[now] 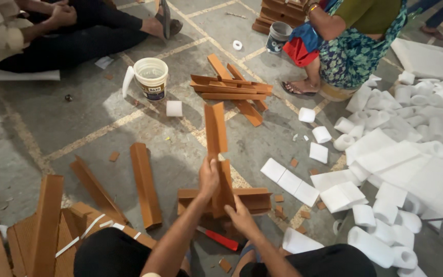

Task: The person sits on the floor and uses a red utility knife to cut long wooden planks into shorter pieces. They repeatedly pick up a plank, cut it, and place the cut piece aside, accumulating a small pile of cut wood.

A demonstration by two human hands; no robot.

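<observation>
Brown cardboard made up nearly all that lay before the person, who sat on the grey stone floor (78, 118); the left hand (208, 177) was closed around the lower part of an upright angle strip (215, 131), a long brown L-shaped piece that stood almost vertical and rose well above the fingers; the right hand (239, 215) was curled over its foot, where it met a flat bundle of the same strips (255, 197) that lay crosswise on the floor between the knees. Both hands were wrapped tight, with no open fingers showing (how the thumbs sat could not be told). The step in hand looked like seating the upright strip against the crosswise bundle, perhaps fitting it to the stack; the next move would seem to call for a steady grip low down and a careful lowering or pressing, so that the tall piece does not lean. A red-handled tool (219, 239) lay on the floor just under the right forearm; a loose strip (144, 184) lay apart to the left, and a heap of strips (232, 87) lay farther off beside a white bucket (151, 77). White foam blocks and rolls (396, 169) spread over the right side; two other people sat beyond, their hands well apart from this work.
</observation>
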